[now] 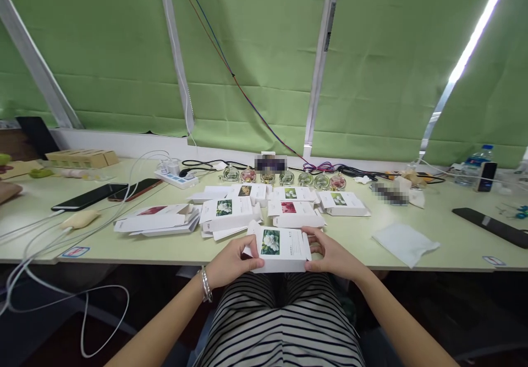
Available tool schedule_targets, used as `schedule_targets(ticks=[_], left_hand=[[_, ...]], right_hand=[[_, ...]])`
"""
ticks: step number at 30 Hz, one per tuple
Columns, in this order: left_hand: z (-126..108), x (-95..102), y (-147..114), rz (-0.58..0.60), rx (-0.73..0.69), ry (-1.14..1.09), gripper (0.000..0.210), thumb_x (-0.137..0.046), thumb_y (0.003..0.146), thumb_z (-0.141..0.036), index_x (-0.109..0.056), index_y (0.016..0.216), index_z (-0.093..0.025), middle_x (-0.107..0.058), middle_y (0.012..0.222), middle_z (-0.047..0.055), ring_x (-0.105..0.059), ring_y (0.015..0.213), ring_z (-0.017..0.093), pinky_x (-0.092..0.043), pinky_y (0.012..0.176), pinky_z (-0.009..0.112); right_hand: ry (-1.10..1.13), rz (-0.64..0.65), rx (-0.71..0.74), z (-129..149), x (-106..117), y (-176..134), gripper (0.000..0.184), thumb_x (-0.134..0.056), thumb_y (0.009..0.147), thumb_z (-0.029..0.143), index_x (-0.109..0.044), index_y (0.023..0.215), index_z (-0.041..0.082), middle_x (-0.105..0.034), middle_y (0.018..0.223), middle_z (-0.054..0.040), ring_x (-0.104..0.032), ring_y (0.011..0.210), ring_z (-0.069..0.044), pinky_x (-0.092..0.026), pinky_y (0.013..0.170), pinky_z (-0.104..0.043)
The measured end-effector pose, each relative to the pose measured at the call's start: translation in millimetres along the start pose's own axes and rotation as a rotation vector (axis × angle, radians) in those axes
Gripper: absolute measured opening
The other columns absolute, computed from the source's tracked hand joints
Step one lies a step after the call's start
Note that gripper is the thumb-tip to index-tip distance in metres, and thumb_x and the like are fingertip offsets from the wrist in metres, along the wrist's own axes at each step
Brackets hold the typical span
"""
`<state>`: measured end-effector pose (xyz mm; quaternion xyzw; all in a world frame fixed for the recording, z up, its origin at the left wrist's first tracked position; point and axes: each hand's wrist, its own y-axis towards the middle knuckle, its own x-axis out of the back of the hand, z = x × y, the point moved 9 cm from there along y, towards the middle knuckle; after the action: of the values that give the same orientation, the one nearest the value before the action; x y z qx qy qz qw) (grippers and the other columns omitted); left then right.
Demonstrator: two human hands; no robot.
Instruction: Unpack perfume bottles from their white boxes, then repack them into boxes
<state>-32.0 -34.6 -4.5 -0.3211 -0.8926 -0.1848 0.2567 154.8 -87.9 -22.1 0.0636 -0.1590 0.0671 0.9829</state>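
Observation:
A white carton (291, 244) printed with a white flower on a dark green panel is held between both hands at the table's front edge. My left hand (235, 258) grips its left end, where a flap stands up. My right hand (330, 252) has thumb and fingers closed on the right end. Just behind it lie more white cartons: one with a red flower (291, 208), one with a white flower (226, 211) and a flattened-looking stack (159, 217). Farther back is a row of several round glass containers, among them a pink one (248, 175).
Phones (89, 196), a power strip (175, 178) and loose white cables (119, 210) lie to the left. A white tissue (406, 243), a black elongated object (490, 225) and a water bottle (480, 160) are on the right. Green blinds (256, 42) hang behind the table.

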Motion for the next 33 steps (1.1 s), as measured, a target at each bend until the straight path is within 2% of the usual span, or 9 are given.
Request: schedule_targets(ticks=[4,11,16,19,22,27,29,31,33], left_hand=[[-1.5,1.3,0.1,0.003,-0.012,-0.01,0.025,-0.065,0.068,-0.034,-0.046,0.06,-0.019,-0.052,0.066,-0.004,-0.047,0.066,0.013,-0.037,0.064,0.023],[-0.9,1.7,0.4,0.011,-0.017,-0.033,0.025,-0.066,0.067,-0.031,-0.045,0.059,-0.018,-0.051,0.067,-0.004,-0.046,0.067,0.013,-0.037,0.064,0.022],[-2.0,-0.1,0.2,0.013,-0.024,-0.044,0.024,-0.065,0.068,-0.031,-0.046,0.06,-0.018,-0.053,0.068,-0.004,-0.047,0.068,0.013,-0.038,0.065,0.023],[-2.4,0.4,-0.3,0.004,-0.016,-0.041,0.024,-0.066,0.068,-0.031,-0.046,0.06,-0.018,-0.052,0.069,-0.004,-0.047,0.067,0.012,-0.038,0.064,0.022],[-3.0,1.2,-0.7,0.0,-0.018,-0.041,0.025,-0.066,0.067,-0.031,-0.046,0.059,-0.018,-0.052,0.068,-0.004,-0.047,0.067,0.012,-0.037,0.064,0.022],[-1.6,-3.2,-1.9,0.032,-0.032,-0.085,0.027,-0.067,0.066,-0.033,-0.047,0.06,-0.017,-0.052,0.068,-0.003,-0.047,0.068,0.012,-0.037,0.065,0.022],[0.8,-4.7,-3.4,0.036,-0.015,-0.093,0.028,-0.067,0.066,-0.035,-0.046,0.061,-0.017,-0.051,0.067,-0.003,-0.046,0.066,0.012,-0.037,0.061,0.021],[-1.2,-4.6,-6.7,0.032,0.001,-0.07,0.028,-0.066,0.067,-0.036,-0.045,0.062,-0.018,-0.051,0.068,-0.004,-0.046,0.065,0.011,-0.037,0.058,0.021],[-16.1,-4.5,-12.4,0.048,-0.04,0.015,0.025,-0.064,0.07,-0.034,-0.046,0.066,-0.018,-0.052,0.069,-0.003,-0.048,0.066,0.012,-0.038,0.059,0.021]], right_hand=[[-0.038,0.0,0.004,1.2,1.2,-0.4,0.078,-0.077,0.056,0.029,-0.04,0.125,0.019,-0.045,0.124,-0.01,-0.047,0.11,-0.023,-0.042,0.092,-0.039],[0.01,0.018,-0.038,-7.3,-2.8,1.9,0.087,-0.081,0.053,0.032,-0.034,0.125,0.017,-0.05,0.112,-0.0102,-0.055,0.097,-0.02,-0.045,0.089,-0.039],[0.089,0.003,0.041,-3.3,-1.5,2.6,0.079,-0.082,0.051,0.034,-0.041,0.117,0.019,-0.039,0.123,-0.0108,-0.045,0.115,-0.023,-0.037,0.1,-0.039],[0.219,0.1,0.068,0.0,-5.2,1.1,0.076,-0.08,0.056,0.036,-0.04,0.119,0.022,-0.04,0.123,-0.0095,-0.043,0.119,-0.023,-0.033,0.103,-0.039],[0.265,0.128,0.016,-3.5,-8.1,1.1,0.067,-0.075,0.063,0.037,-0.039,0.118,0.024,-0.047,0.117,-0.0089,-0.048,0.113,-0.023,-0.038,0.098,-0.042],[0.08,0.003,0.014,-1.3,-5.3,-2.4,0.059,-0.072,0.066,0.032,-0.041,0.115,0.022,-0.051,0.103,-0.007,-0.054,0.1,-0.022,-0.044,0.091,-0.042],[0.004,0.076,0.07,9.3,-13.1,-7.8,0.064,-0.069,0.069,0.032,-0.036,0.123,0.022,-0.048,0.115,-0.0092,-0.049,0.109,-0.022,-0.04,0.097,-0.041],[-0.099,0.161,0.092,17.9,-23.0,-13.9,0.076,-0.068,0.069,0.033,-0.028,0.132,0.023,-0.037,0.131,-0.0109,-0.041,0.118,-0.024,-0.036,0.1,-0.041],[-0.245,0.145,0.089,23.5,-27.4,-16.8,0.084,-0.068,0.068,0.032,-0.021,0.137,0.023,-0.025,0.141,-0.0111,-0.032,0.126,-0.027,-0.033,0.102,-0.043]])
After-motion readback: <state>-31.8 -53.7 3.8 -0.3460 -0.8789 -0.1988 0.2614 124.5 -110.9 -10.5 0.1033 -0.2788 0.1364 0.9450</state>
